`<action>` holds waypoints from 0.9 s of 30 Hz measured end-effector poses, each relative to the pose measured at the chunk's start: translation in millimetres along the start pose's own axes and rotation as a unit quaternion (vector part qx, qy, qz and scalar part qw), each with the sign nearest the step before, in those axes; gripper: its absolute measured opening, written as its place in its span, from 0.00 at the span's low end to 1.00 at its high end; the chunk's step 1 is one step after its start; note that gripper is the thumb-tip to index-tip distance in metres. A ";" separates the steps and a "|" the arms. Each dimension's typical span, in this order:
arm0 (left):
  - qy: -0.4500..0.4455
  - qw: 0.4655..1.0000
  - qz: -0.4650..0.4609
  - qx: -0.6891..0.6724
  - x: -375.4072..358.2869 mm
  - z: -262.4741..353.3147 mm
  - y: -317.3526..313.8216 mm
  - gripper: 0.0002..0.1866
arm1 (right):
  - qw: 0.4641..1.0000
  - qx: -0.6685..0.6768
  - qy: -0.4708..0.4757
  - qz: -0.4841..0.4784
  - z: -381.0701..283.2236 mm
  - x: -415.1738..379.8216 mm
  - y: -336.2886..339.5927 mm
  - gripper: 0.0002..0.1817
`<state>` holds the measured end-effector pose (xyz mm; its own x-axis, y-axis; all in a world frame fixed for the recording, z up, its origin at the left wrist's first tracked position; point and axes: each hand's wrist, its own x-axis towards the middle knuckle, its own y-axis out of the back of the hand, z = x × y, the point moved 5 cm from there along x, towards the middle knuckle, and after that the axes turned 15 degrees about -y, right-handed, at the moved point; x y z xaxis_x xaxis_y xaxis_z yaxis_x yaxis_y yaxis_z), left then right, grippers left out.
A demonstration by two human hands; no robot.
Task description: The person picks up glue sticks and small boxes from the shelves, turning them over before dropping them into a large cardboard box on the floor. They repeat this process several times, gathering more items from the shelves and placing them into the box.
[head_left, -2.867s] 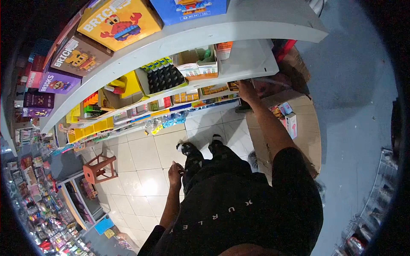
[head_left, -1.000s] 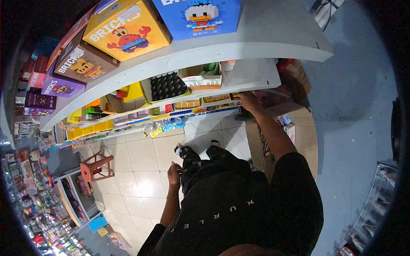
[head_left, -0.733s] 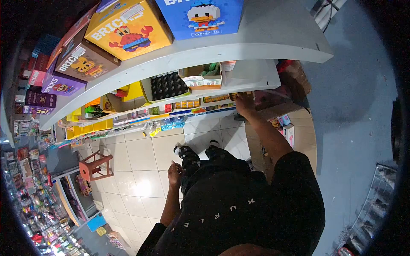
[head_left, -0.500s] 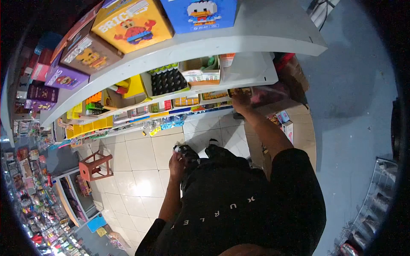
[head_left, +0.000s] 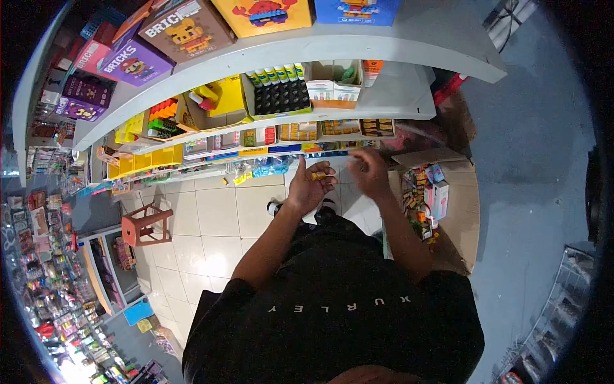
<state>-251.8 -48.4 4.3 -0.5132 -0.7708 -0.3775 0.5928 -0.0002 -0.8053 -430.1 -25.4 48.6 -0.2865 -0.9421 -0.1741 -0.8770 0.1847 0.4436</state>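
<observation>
My left hand (head_left: 309, 192) is held palm up in front of the shelf, with a small yellow-orange item (head_left: 317, 175) lying on its half-curled fingers; its kind is too small to make out. Just to the right is my right hand (head_left: 371, 174), apart from the left one, its fingers bent and smeared by motion. Whether anything is in it does not show. Behind both hands, a low shelf row bears a tray of small yellow pieces (head_left: 298, 132), a second similar tray (head_left: 339, 128) and a darker tray (head_left: 377, 128).
An open cardboard carton (head_left: 457, 227) with many small packs stands at my right. Above, a grey shelf (head_left: 422, 48) carries brick-toy boxes (head_left: 185, 29). Glue sticks (head_left: 281, 96) fill a box below it. A reddish plastic stool (head_left: 146, 225) stands on the tiled floor at left.
My right hand has come back from the rightmost low tray toward my body. My left hand has risen from my side and turned palm up, the yellow-orange item now visible. The view has shifted.
</observation>
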 end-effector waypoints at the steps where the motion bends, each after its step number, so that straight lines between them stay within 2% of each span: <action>1: 0.010 1.000 0.007 0.008 -1.0 -2.0 -1.4 0.38 | 0.998 -0.005 0.060 -0.001 -8.4 -13.3 -10.9 0.15; 2: 0.016 1.000 0.012 0.020 -2.6 -5.3 -3.9 0.39 | 0.993 -0.010 0.120 -0.003 -15.7 -23.9 -20.1 0.15; 5: 0.042 0.999 0.017 0.028 -7.4 -14.2 0.1 0.40 | 0.959 -0.207 0.185 -0.053 -33.2 -36.1 -47.6 0.15; 9: 0.099 0.994 0.017 -0.053 -20.3 -24.1 48.2 0.40 | 0.954 -0.193 0.203 -0.106 -19.6 -42.9 -79.9 0.12; 11: 0.128 0.988 0.016 -0.084 -34.8 -12.0 56.5 0.40 | 0.930 -0.249 0.233 -0.136 -29.8 -46.8 -94.5 0.12; 12: 0.130 0.989 0.052 -0.055 -38.1 -8.3 68.2 0.41 | 0.924 -0.261 0.230 -0.162 -29.3 -45.8 -105.5 0.13; 13: 0.139 0.983 -0.020 -0.121 -38.2 -6.2 76.3 0.42 | 0.916 -0.274 0.225 -0.186 -30.1 -43.8 -114.3 0.14; 15: 0.159 0.941 -0.161 -0.253 -41.8 4.3 92.0 0.45 | 0.932 -0.239 0.149 -0.228 -33.0 -33.0 -129.4 0.17; 16: 0.148 0.985 -0.040 -0.075 -44.2 14.8 95.4 0.46 | 0.937 -0.220 0.109 -0.250 -32.9 -29.0 -136.6 0.19; 19: 0.142 0.967 -0.140 -0.160 -50.8 49.4 76.1 0.47 | 0.947 -0.019 -0.059 -0.314 -20.0 -9.9 -153.7 0.22; 20: 0.137 0.990 -0.022 -0.039 -52.5 56.0 76.4 0.47 | 0.960 0.006 -0.071 -0.269 -18.1 -3.8 -149.3 0.23; 21: 0.129 0.991 -0.029 -0.028 -50.6 61.3 79.1 0.47 | 0.953 0.040 -0.110 -0.280 -9.3 6.7 -147.0 0.22; 23: 0.111 0.993 -0.044 -0.009 -47.2 74.5 87.0 0.47 | 0.954 0.136 -0.160 -0.214 24.2 31.1 -141.4 0.21; 25: 0.076 0.997 -0.011 0.003 -44.0 84.3 94.9 0.43 | 0.949 0.159 -0.186 -0.200 75.0 56.0 -130.7 0.21; 27: 0.041 0.998 0.033 0.029 -42.6 93.3 101.3 0.42 | 0.963 0.100 -0.211 -0.138 84.8 72.6 -102.6 0.18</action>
<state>-111.9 -75.0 -18.5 -0.5196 -0.7161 -0.4661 0.6608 0.0091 -0.7505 -393.6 -89.0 -84.1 -0.1252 -0.7737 -0.6210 -0.9868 0.0322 0.1589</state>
